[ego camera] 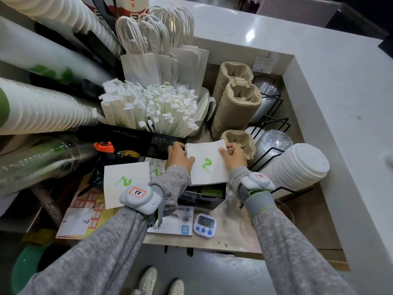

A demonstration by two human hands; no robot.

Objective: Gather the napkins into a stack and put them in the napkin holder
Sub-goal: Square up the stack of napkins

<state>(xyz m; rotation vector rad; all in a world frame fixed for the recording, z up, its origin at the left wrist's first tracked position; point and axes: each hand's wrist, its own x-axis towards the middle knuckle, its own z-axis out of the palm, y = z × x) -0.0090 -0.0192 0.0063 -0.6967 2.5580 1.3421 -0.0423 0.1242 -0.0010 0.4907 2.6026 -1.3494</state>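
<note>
A small stack of white napkins (pixel 207 163) with a green mark is held between both hands over a black box (pixel 202 193), which may be the napkin holder. My left hand (pixel 178 156) grips the stack's left edge. My right hand (pixel 232 155) pinches its upper right corner. Another white napkin (pixel 125 184) with the same green mark lies flat to the left, partly under my left wrist. A third napkin (pixel 156 170) peeks out behind my left forearm, mostly hidden.
Wrapped straws (pixel 153 107) and paper bags (pixel 161 60) stand behind. Cardboard cup carriers (pixel 236 103) and lid stacks (pixel 297 167) in wire racks fill the right. Cup sleeves (pixel 42 107) lie at left. A timer (pixel 204 225) and papers (pixel 80 218) sit near the front edge.
</note>
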